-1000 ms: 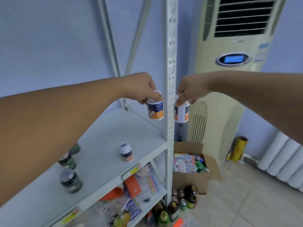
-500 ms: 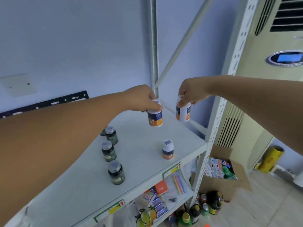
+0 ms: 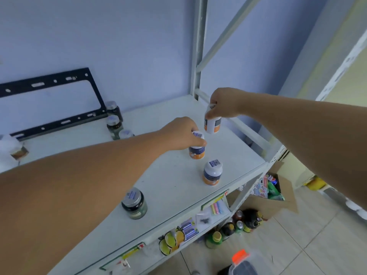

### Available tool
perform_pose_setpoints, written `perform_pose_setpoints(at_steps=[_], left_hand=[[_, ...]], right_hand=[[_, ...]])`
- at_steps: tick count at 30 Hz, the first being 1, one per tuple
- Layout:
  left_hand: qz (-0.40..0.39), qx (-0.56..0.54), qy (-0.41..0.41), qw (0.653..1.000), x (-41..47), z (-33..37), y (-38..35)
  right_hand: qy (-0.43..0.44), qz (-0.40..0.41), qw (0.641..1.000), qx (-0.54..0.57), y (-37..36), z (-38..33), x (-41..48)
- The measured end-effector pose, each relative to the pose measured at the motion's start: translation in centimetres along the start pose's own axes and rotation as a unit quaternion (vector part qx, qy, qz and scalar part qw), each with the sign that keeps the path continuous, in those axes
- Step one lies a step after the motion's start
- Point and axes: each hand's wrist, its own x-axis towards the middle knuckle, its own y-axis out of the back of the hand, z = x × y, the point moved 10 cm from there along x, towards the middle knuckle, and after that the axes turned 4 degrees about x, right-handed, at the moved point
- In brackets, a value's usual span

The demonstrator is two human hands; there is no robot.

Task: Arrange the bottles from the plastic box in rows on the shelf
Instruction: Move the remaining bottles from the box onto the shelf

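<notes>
My left hand [image 3: 181,133] grips the white cap of a white-and-orange bottle [image 3: 196,151] that stands on, or just above, the white shelf [image 3: 172,183]. My right hand [image 3: 222,104] holds a second white-and-orange bottle [image 3: 212,125] by its top, a little above the shelf and behind the first. A third bottle of the same kind [image 3: 212,174] stands alone near the shelf's front edge. Dark green jars stand to the left: one at the front [image 3: 134,203], two at the back [image 3: 113,124], with another partly hidden behind my left arm.
The shelf's metal uprights [image 3: 198,56] and a side rail [image 3: 252,135] border the right end. A black bracket [image 3: 59,122] leans on the wall. A lower shelf holds small goods; a cardboard box [image 3: 274,193] and floor bottles [image 3: 238,225] lie below right. The plastic box's corner [image 3: 241,264] shows at the bottom.
Both hands have come down toward the shelf with their bottles, the left one now at the surface. My view has swung left and downward, showing more of the shelf top.
</notes>
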Motion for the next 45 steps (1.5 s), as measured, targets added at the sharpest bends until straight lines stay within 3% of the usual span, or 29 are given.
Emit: perform_pose_setpoints(at_steps=[12,19,25,28,35,45], left_hand=[[0.007,0.012,0.059,0.998,2.1,-1.2,-3.2],[-0.021,-0.001,0.064,0.998,1.0,-2.6,-2.1],[0.020,0.044,0.039,0.998,1.4,-1.9,3.0],[0.017,0.007,0.026,0.999,1.4,-0.5,4.5],[0.018,-0.034,-0.147,0.988,0.6,10.2,4.8],[-0.098,0.003,-0.336,0.937,-4.9,30.1,-5.1]], right_hand=[[0.105,-0.067,0.991,0.051,-8.4,-5.4,10.2],[0.073,-0.087,0.992,0.063,-8.6,-5.1,10.2],[0.038,-0.040,0.997,0.046,-4.3,-2.4,7.6],[0.015,-0.019,1.000,0.017,-1.9,-0.4,4.6],[-0.116,0.050,0.992,0.009,3.7,5.3,-6.5],[-0.283,0.046,0.958,0.027,3.9,15.3,-28.6]])
